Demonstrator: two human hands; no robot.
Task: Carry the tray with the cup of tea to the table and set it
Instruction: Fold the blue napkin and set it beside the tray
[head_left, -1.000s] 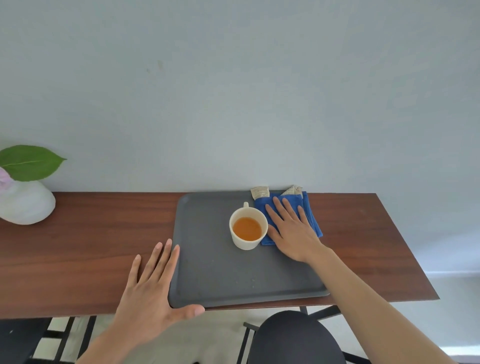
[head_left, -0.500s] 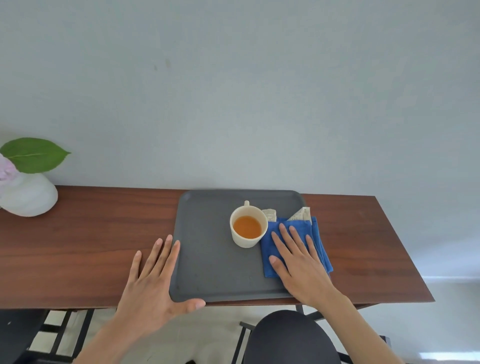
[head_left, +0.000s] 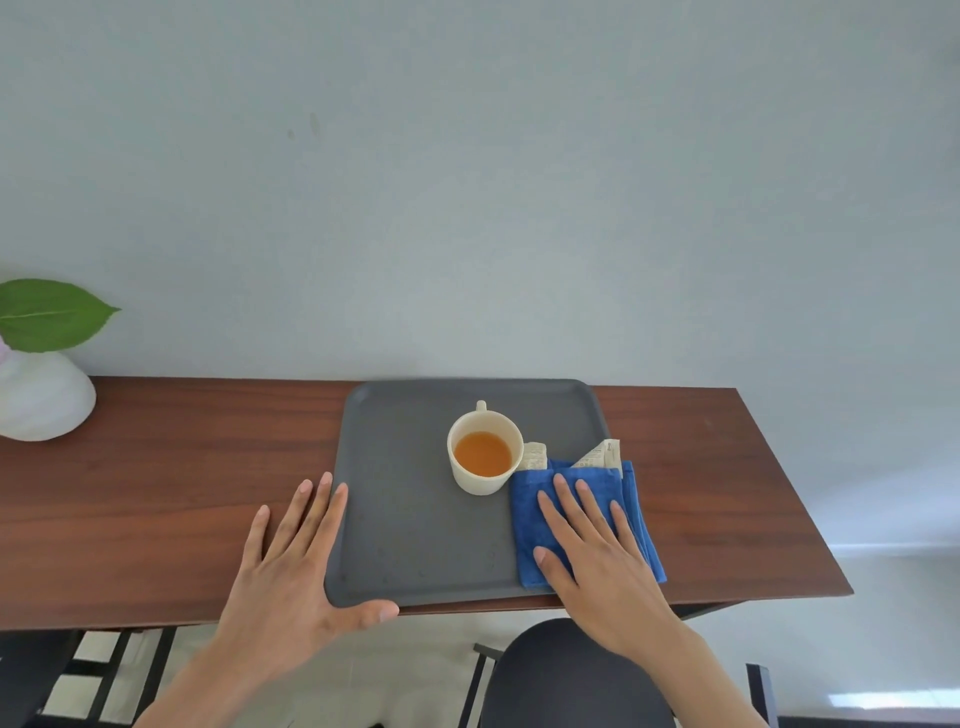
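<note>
A dark grey tray (head_left: 410, 530) lies flat on the wooden table (head_left: 166, 488), its far edge near the wall. On it stands a cream cup (head_left: 484, 451) of amber tea, handle facing away. A folded blue cloth (head_left: 576, 514) lies at the tray's right side, overhanging its edge, with two paper packets (head_left: 597, 457) at its far end. My left hand (head_left: 291, 587) rests flat against the tray's front left corner, thumb along the front rim. My right hand (head_left: 597, 556) lies flat on the cloth, fingers spread.
A white vase (head_left: 41, 400) with a green leaf (head_left: 52, 312) stands at the table's far left. A dark chair back (head_left: 571, 675) is below the table's front edge. A plain wall runs right behind the table.
My right hand has slid the blue cloth toward me and rightward, from beside the cup's far side to the tray's right front. The left hand has stayed at the tray's corner.
</note>
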